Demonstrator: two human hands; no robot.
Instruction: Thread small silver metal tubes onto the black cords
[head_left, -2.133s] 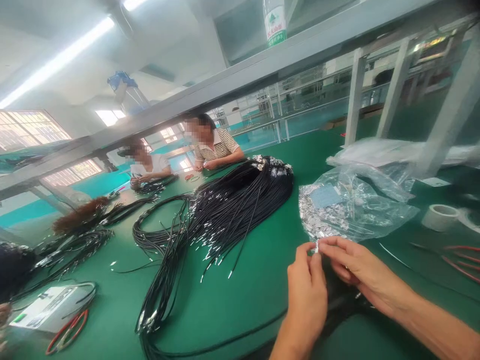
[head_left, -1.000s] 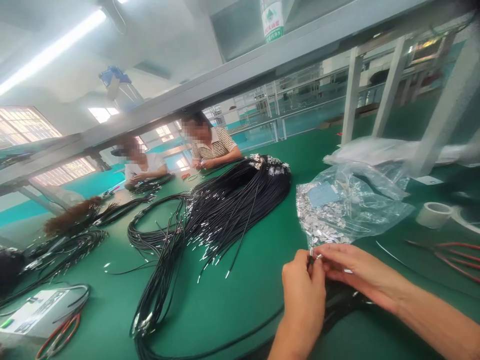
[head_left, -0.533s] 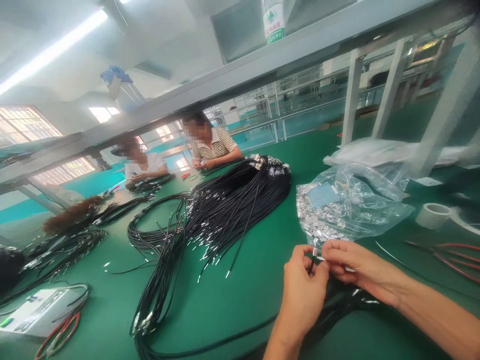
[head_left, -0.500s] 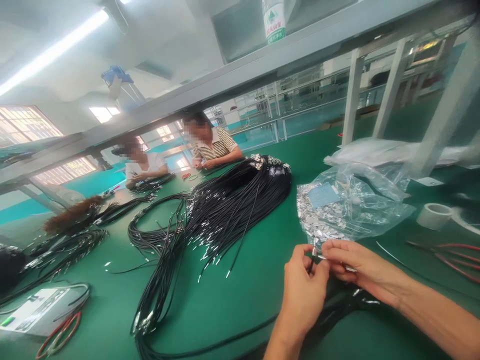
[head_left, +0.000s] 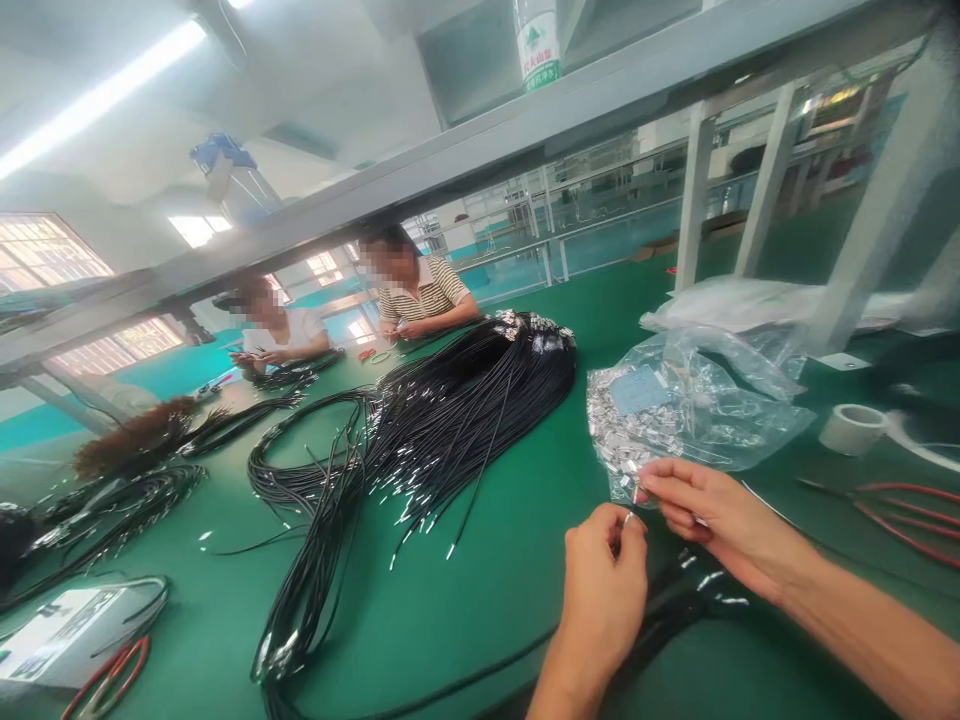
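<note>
- And they part! The right hand [head_left: 709,508] lifts clear, fingertips pinched on a small metal piece [head_left: 637,494].
- The left hand [head_left: 606,585] grips a silver tip [head_left: 629,518] just below.
- Pieces separate now, so the fit seems unfinished; the bag [head_left: 750,425] lies just beyond.

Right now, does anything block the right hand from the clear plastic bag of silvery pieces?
Nothing visible does. In view, the right hand overlaps the near edge of the clear plastic bag; the left hand sits lower.
</note>
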